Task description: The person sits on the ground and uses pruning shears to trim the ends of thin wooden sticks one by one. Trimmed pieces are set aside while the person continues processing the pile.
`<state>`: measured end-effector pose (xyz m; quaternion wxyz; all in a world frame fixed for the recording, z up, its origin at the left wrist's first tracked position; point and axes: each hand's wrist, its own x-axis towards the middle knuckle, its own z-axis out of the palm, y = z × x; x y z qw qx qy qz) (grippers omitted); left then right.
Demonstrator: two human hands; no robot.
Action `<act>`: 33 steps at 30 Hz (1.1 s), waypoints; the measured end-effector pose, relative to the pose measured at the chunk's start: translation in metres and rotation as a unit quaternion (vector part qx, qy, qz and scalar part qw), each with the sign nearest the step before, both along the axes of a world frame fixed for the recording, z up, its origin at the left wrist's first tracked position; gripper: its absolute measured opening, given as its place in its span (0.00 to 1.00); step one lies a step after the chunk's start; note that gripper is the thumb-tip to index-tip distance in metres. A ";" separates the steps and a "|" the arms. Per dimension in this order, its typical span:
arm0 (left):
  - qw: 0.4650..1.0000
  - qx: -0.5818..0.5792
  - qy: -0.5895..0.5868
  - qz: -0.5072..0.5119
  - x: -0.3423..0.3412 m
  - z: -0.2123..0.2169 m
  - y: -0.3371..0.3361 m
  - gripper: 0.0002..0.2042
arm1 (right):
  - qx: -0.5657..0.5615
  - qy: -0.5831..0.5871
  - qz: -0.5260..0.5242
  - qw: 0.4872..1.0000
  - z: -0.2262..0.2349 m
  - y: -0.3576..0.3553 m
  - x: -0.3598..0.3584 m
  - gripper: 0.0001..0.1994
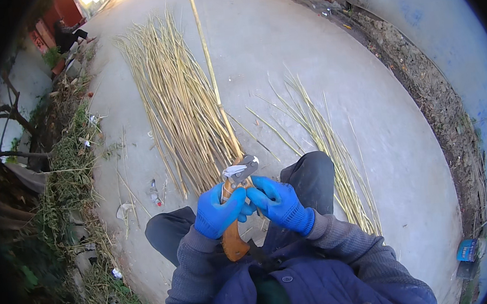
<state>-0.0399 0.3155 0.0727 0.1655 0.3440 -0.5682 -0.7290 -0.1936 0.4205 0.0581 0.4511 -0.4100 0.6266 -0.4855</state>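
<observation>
My left hand (pixel 218 212), in a blue knitted glove, is closed around pruning shears with a curved wooden handle (pixel 235 245). Their metal head (pixel 241 170) points away from me, above my fingers. Close beside it, my right hand (pixel 282 204), gloved the same way, has its fingers pinched together at the lower end of a long tan cane (pixel 215 85). That cane passes by the shears' head and runs up past the far edge of the view. My right fingers partly cover its end. Both hands meet between my knees.
A large heap of dry canes (pixel 173 100) lies ahead to the left on the concrete. Thinner, greener canes (pixel 336 162) lie to the right beside my knee. Weeds and litter (pixel 79 170) line the left edge; a blue wall (pixel 457 38) stands right, near a blue container (pixel 467 250).
</observation>
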 end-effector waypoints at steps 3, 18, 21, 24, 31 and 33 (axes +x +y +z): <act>0.999 0.021 -0.002 0.028 -0.003 -0.003 -0.004 0.15 | -0.101 0.156 -0.025 0.982 -0.012 -0.005 -0.005 0.11; 0.994 0.039 0.016 0.097 -0.051 -0.024 -0.042 0.18 | 0.027 0.104 0.085 0.991 -0.004 0.028 -0.049 0.09; 0.991 0.065 0.017 0.112 -0.055 -0.031 -0.027 0.15 | -0.062 0.239 0.113 0.963 -0.013 0.023 -0.049 0.11; 0.991 0.080 0.006 0.108 -0.052 -0.042 -0.018 0.14 | -0.060 0.253 0.103 0.960 -0.027 0.029 -0.047 0.10; 0.987 0.099 0.016 0.125 -0.053 -0.044 -0.007 0.15 | -0.043 0.184 0.101 0.977 -0.035 0.040 -0.054 0.09; 0.986 0.098 -0.025 0.133 -0.055 -0.037 -0.015 0.15 | -0.042 0.180 0.089 0.979 -0.029 0.039 -0.058 0.10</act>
